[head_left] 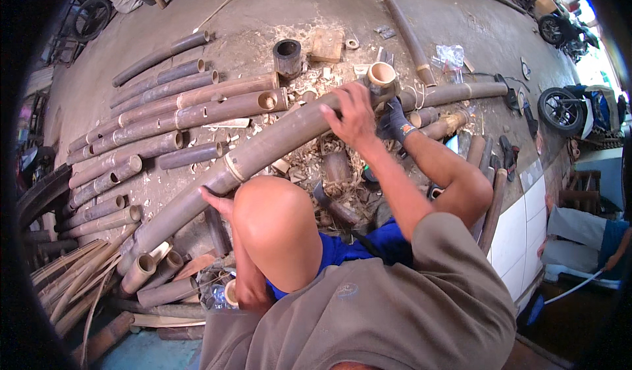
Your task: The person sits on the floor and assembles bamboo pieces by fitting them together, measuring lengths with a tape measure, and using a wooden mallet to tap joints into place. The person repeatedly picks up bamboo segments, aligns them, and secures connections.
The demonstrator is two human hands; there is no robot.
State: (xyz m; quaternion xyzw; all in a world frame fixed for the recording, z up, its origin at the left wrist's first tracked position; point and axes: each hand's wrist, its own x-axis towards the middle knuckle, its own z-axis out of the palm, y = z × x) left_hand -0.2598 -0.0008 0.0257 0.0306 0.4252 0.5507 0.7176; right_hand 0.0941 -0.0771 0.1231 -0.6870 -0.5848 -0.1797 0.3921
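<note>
A long thick bamboo pole [263, 149] slants from lower left to upper right across my raised bare knee [276, 228]. My bare left hand [352, 114] is clamped over the top of the pole near its far end. My right hand [396, 123], in a dark glove, grips the same end from below and behind. What lies in its palm is partly hidden. A pale cut bamboo mouth [382, 76] stands open just above both hands. A bare foot [217, 202] presses against the pole's lower side.
Rows of cut bamboo poles [151, 116] lie on the concrete to the left, and shavings [316, 156] are scattered under the pole. A dark bamboo cup [288, 56] and wood block [327, 44] lie beyond. Motorbikes [566, 106] stand at right beside a white tiled wall [520, 228].
</note>
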